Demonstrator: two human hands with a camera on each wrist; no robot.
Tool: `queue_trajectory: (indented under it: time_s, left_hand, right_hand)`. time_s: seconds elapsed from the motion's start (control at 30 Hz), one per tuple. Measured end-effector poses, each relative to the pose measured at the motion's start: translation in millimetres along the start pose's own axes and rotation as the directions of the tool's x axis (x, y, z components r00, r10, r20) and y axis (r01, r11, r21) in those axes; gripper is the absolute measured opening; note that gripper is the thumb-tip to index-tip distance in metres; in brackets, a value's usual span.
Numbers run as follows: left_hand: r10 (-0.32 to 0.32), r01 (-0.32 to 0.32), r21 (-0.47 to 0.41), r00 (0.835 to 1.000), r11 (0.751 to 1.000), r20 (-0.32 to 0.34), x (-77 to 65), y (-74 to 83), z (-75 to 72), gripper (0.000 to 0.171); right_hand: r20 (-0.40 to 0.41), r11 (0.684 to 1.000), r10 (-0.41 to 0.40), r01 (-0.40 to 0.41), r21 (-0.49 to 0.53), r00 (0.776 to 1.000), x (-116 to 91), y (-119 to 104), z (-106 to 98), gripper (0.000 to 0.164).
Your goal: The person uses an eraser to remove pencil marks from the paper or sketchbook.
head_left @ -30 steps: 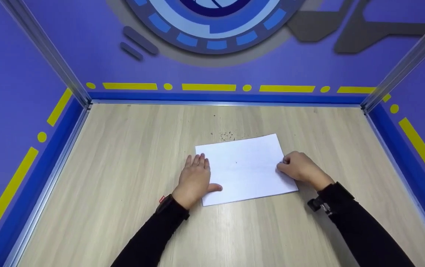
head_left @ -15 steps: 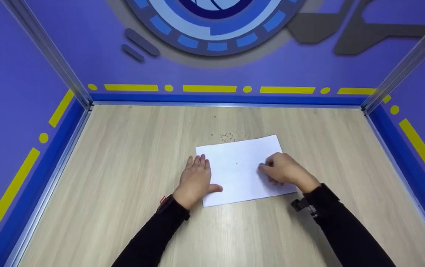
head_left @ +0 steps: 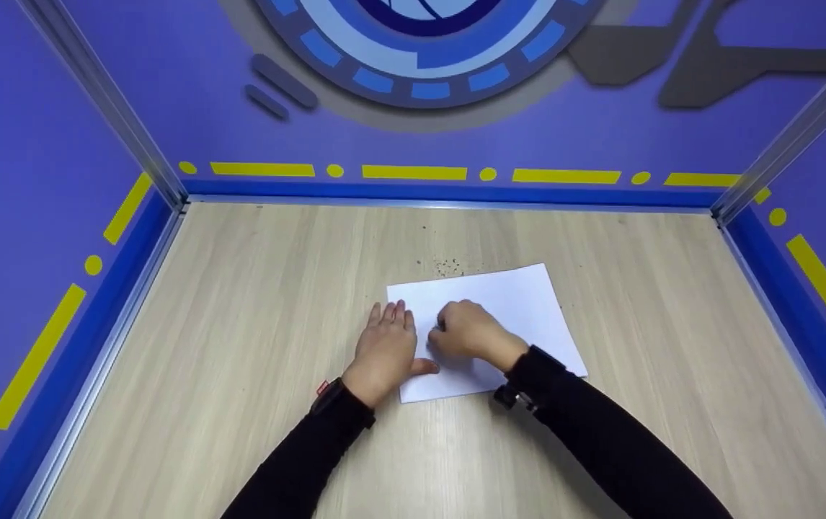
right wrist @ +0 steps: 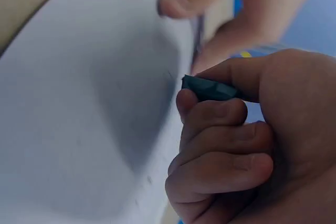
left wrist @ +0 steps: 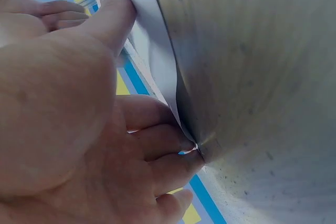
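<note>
A white sheet of paper [head_left: 528, 310] lies slightly turned on the wooden table. My left hand [head_left: 383, 353] rests flat on its left edge, fingers straight and the thumb spread over the sheet. Over the left half of the paper, close to the left thumb, is my right hand [head_left: 469, 331]. It pinches a small dark teal eraser [right wrist: 210, 88] between thumb and index finger, with the other fingers curled. In the left wrist view the paper [left wrist: 157, 51] bows up a little between the left thumb and fingers.
Dark crumbs [head_left: 447, 268] are scattered on the table [head_left: 276, 288] just beyond the paper's far edge. Blue-purple panels with yellow marks, such as the back wall [head_left: 413, 144], enclose the table at the back and both sides.
My right hand has swept left with the eraser, from the paper's right edge to near the left thumb. The left hand and paper stay in place.
</note>
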State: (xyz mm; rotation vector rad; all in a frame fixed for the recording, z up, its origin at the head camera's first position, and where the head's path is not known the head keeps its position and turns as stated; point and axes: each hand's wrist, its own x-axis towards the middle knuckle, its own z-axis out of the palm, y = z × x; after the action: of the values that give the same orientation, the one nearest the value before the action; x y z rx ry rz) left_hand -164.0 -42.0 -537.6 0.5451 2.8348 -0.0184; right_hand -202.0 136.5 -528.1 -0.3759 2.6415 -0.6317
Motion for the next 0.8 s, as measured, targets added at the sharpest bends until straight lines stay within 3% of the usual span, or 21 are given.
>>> queue_trajectory:
  time_s: [0.13, 0.27, 0.5, 0.6, 0.67, 0.8]
  left_hand:
    - [-0.001, 0.001, 0.006, 1.0, 1.0, -0.008, -0.8, 0.7, 0.6, 0.116]
    - [-0.009, 0.009, 0.022, 1.0, 1.0, -0.012, -0.8, 0.1, 0.0, 0.117]
    - [-0.021, 0.02, 0.033, 0.999, 0.999, 0.034, 2.1, 0.3, -1.3, 0.119]
    - [-0.02, 0.018, 0.035, 0.999, 0.999, 0.037, 2.9, 0.1, -0.6, 0.12]
    - [-0.018, 0.017, 0.035, 0.999, 0.999, 0.041, 2.9, 0.3, -0.5, 0.119]
    - [-0.019, 0.018, 0.03, 0.999, 0.999, 0.035, 1.6, -0.6, -0.4, 0.118]
  right_hand:
    - [-0.004, 1.0, 0.009, -0.009, 0.009, 1.0, 5, 3, 6, 0.045]
    - [-0.015, 0.999, 0.044, -0.044, 0.03, 0.999, 2, 19, -1, 0.046]
    - [-0.06, 0.989, 0.144, -0.141, 0.053, 0.988, -26, 85, -29, 0.024]
    - [-0.08, 0.983, 0.18, -0.177, 0.051, 0.98, -44, 117, -45, 0.032]
    - [-0.09, 0.977, 0.208, -0.204, 0.058, 0.974, -54, 134, -52, 0.027]
    - [-0.105, 0.97, 0.239, -0.232, 0.077, 0.965, -63, 149, -57, 0.033]
